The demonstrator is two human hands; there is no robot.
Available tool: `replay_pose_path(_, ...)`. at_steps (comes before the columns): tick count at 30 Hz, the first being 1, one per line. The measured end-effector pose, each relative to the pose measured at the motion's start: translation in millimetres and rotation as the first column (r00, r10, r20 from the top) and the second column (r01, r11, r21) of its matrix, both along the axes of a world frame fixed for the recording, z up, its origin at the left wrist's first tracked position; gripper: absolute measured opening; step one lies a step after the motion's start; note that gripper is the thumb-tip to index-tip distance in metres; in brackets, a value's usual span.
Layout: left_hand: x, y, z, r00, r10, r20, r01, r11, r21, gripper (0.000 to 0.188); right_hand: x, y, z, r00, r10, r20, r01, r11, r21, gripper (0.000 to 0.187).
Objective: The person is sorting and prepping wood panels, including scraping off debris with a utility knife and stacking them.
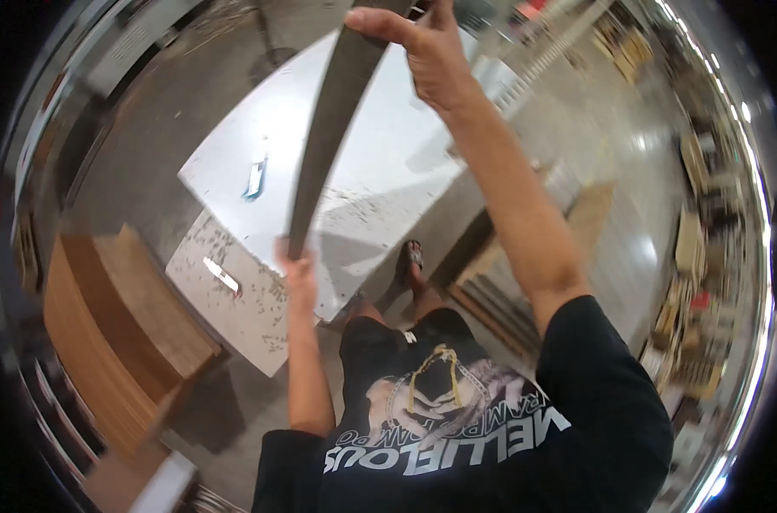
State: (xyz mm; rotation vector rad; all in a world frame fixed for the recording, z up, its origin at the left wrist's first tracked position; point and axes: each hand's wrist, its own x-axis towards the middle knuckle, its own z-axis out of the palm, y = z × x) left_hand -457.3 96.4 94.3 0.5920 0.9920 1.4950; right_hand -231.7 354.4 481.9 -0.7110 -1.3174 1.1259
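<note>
Handling step, probably: left hand [299, 272] and right hand [435, 60] gripping opposite ends of long, flat grey-brown board [335, 115] over glossy white worktop [226, 164]; next move needs coordinated support.

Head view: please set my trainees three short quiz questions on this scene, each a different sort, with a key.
1. Which hand is at the end of the long dark piece nearer the person's body?
2. What lies on the white surface?
a) a red bucket
b) a blue-and-white item
c) a coiled hose
3. Fill in: the printed T-shirt is ____.
Key: 1. the left hand; 2. b; 3. black.
</note>
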Motion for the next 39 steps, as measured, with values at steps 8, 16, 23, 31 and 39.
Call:
replay_pose_path(8, -89.4, 0.9, 64.8, 0.973, -0.178, 0.148, 0.195, 0.974, -0.111, 0.112, 170.0, -84.1, -150.5, 0.789, -0.472, -0.393, 0.309, 0.858, -0.410, 0.108)
replay_pose_path(16, -39.1, -36.0, 127.1, 0.795, -0.552, 0.252, 0.604, 0.678, -0.420, 0.109, 231.1, -307.9, -191.5, 0.334, -0.917, -0.217, 0.421, 0.351, -0.836, 0.081)
replay_pose_path(23, -13.0, -27.1, 108.3, 0.770, -0.567, 0.293, 0.520, 0.291, -0.803, 0.087, 226.7, -460.8, -231.0, 0.048, -0.977, -0.209, 0.349, 0.213, -0.913, 0.051)
replay_pose_path(31, 99.3, 88.1, -24.7, 0.626, -0.757, 0.190, 0.466, 0.167, -0.869, 0.079, 244.0, -500.8, -423.7, -0.363, -0.927, -0.098, 0.155, 0.044, -0.987, 0.051)
replay_pose_path(39, 289.9, 156.4, -187.8, 0.467, -0.871, 0.151, 0.519, 0.132, -0.845, 0.083, 407.8, -473.0, -574.7, -0.331, -0.943, 0.040, 0.184, -0.107, -0.977, 0.055)
